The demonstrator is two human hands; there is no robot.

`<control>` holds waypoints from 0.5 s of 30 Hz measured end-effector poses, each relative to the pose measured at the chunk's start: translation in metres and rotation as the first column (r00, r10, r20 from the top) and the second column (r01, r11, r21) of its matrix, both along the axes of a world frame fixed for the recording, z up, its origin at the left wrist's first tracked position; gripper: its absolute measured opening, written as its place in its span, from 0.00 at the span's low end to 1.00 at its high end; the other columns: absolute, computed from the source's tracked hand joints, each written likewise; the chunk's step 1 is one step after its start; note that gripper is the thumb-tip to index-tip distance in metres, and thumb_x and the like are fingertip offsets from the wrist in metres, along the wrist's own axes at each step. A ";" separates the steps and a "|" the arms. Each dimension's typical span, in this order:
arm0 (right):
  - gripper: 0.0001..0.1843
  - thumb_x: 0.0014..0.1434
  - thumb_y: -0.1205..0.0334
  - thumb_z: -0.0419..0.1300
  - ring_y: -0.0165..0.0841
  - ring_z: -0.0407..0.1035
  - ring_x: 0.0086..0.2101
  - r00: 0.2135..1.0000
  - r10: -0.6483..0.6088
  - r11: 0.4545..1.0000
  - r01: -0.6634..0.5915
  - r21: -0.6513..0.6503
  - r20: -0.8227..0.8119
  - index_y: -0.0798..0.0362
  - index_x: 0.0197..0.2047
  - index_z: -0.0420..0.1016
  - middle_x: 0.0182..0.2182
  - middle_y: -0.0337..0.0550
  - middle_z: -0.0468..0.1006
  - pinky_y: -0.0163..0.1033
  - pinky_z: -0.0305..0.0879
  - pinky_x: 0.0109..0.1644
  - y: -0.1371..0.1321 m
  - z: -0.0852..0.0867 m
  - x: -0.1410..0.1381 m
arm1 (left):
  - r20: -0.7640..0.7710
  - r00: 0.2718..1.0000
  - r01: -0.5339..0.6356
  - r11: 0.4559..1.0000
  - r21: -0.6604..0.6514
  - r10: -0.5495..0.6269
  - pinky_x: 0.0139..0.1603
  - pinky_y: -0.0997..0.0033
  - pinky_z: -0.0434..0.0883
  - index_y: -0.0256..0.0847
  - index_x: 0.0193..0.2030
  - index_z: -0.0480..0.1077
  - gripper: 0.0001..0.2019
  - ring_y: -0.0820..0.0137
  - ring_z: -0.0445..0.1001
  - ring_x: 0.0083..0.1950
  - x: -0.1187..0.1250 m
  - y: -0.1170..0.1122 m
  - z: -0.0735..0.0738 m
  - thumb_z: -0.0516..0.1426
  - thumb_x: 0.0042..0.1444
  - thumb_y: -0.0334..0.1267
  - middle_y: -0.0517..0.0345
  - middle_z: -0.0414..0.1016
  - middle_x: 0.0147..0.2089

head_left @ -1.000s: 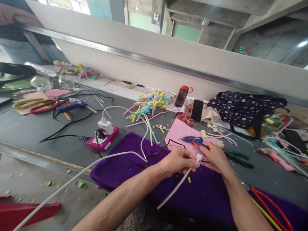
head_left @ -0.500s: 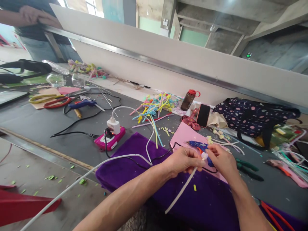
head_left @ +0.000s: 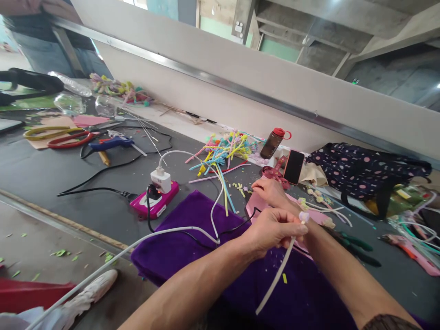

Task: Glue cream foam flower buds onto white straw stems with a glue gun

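Observation:
My left hand [head_left: 280, 229] pinches a pale pipe cleaner [head_left: 275, 286], whose long end hangs down toward the lower left. At its top sits a small lilac and white tuft [head_left: 304, 217], just above my thumb. My right hand [head_left: 271, 192] reaches forward behind the left one, over the pink sheet [head_left: 252, 201]. Its fingers point left, toward several small yellow cut pieces [head_left: 238, 187]; their tips are partly hidden, so their grip is unclear. Beneath both arms lies a purple cloth [head_left: 192, 215]. The blue glue gun does not show near my hands.
Behind are a pile of coloured pipe cleaners [head_left: 227, 151], a brown bottle [head_left: 273, 142], a phone [head_left: 294, 167] and a patterned bag [head_left: 364, 178]. Dark green pliers [head_left: 357, 247] lie right. A white cable [head_left: 172, 230] crosses the cloth near a pink power strip [head_left: 154, 204]. A person stands far left.
My right hand has moved forward and left, away from the left hand; the blue glue gun by it is out of sight. My left hand has shifted slightly right, still holding the pipe cleaner.

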State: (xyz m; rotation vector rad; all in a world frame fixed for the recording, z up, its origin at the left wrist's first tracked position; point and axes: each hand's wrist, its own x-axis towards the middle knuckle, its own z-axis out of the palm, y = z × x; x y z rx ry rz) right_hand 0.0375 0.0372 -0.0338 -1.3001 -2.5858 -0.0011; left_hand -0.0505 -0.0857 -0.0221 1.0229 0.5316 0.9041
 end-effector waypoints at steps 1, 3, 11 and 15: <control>0.11 0.57 0.64 0.53 0.32 0.69 0.35 1.000 0.010 1.000 -0.010 -0.003 0.012 0.50 0.37 0.77 0.35 0.41 0.77 0.33 0.60 0.37 0.003 -0.003 -0.005 | 0.002 1.000 0.005 1.000 -0.004 -0.005 0.16 0.80 0.50 0.36 0.23 0.67 0.16 0.82 0.57 0.15 -0.001 0.000 -0.001 0.62 0.41 0.48 0.66 0.64 0.16; 0.11 0.57 0.64 0.53 0.31 0.69 0.35 0.999 0.034 0.999 -0.033 -0.015 0.040 0.50 0.37 0.77 0.36 0.41 0.77 0.33 0.59 0.37 0.008 -0.006 -0.014 | 0.010 1.000 0.005 1.000 -0.017 -0.005 0.16 0.80 0.50 0.36 0.23 0.67 0.16 0.83 0.57 0.15 -0.002 0.000 0.000 0.62 0.41 0.48 0.65 0.65 0.17; 0.08 0.52 0.66 0.55 0.32 0.67 0.30 0.996 0.045 0.998 -0.042 -0.043 0.083 0.52 0.30 0.75 0.31 0.43 0.75 0.35 0.54 0.30 0.012 -0.009 -0.025 | 0.029 1.000 0.002 1.000 -0.023 -0.002 0.15 0.79 0.50 0.36 0.23 0.67 0.16 0.82 0.57 0.14 -0.003 0.000 0.002 0.63 0.39 0.48 0.65 0.64 0.16; 0.07 0.52 0.68 0.53 0.33 0.67 0.31 1.000 0.010 0.999 -0.011 -0.036 -0.026 0.53 0.30 0.73 0.31 0.43 0.75 0.35 0.55 0.32 0.009 -0.007 -0.024 | 0.021 1.000 -0.020 1.000 -0.021 0.020 0.15 0.79 0.49 0.36 0.23 0.66 0.16 0.82 0.58 0.15 -0.003 0.001 0.000 0.63 0.40 0.48 0.65 0.66 0.17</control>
